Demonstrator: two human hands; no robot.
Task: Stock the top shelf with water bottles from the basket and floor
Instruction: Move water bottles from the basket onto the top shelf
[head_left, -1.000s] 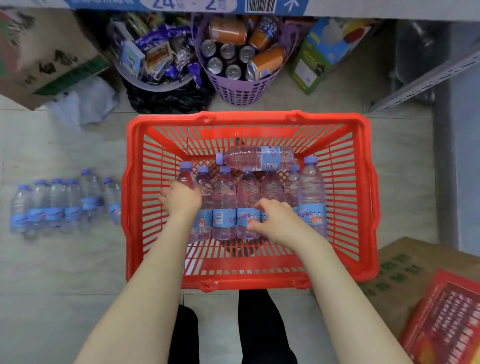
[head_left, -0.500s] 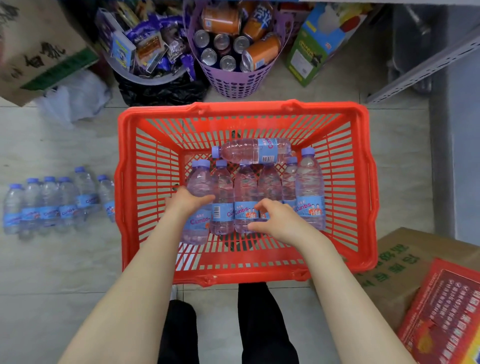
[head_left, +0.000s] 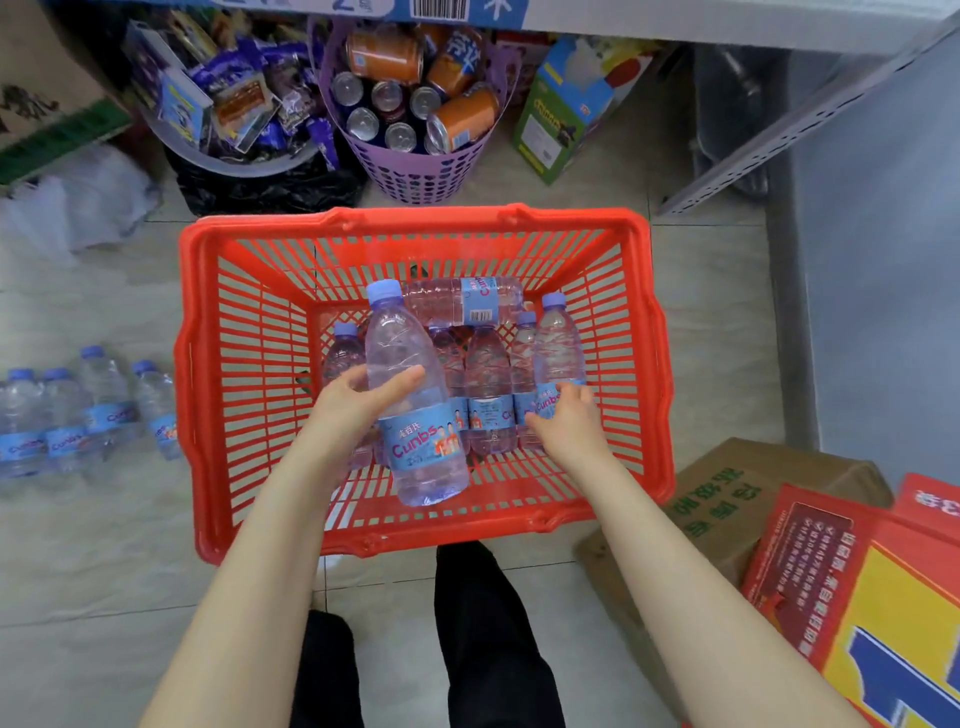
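Observation:
A red plastic basket (head_left: 249, 374) stands on the floor in front of me with several clear water bottles (head_left: 488, 384) upright inside and one lying across them at the back. My left hand (head_left: 358, 400) grips one water bottle (head_left: 415, 405), lifted above the others and tilted toward me. My right hand (head_left: 563, 421) is closed around the rightmost upright bottle (head_left: 558, 343), which still stands in the basket. More water bottles (head_left: 83, 410) lie in a row on the floor to the basket's left.
Behind the basket are a purple basket of drink cans (head_left: 415, 119), a tub of snack packets (head_left: 228, 104) and a green-blue carton (head_left: 571, 104). Cardboard boxes (head_left: 727, 509) sit at my right. A shelf edge (head_left: 727, 21) runs along the top; my legs are below.
My left hand closed on the leftmost bottle and raised it out of the row toward me. My right hand slid right from the middle bottles to the rightmost one.

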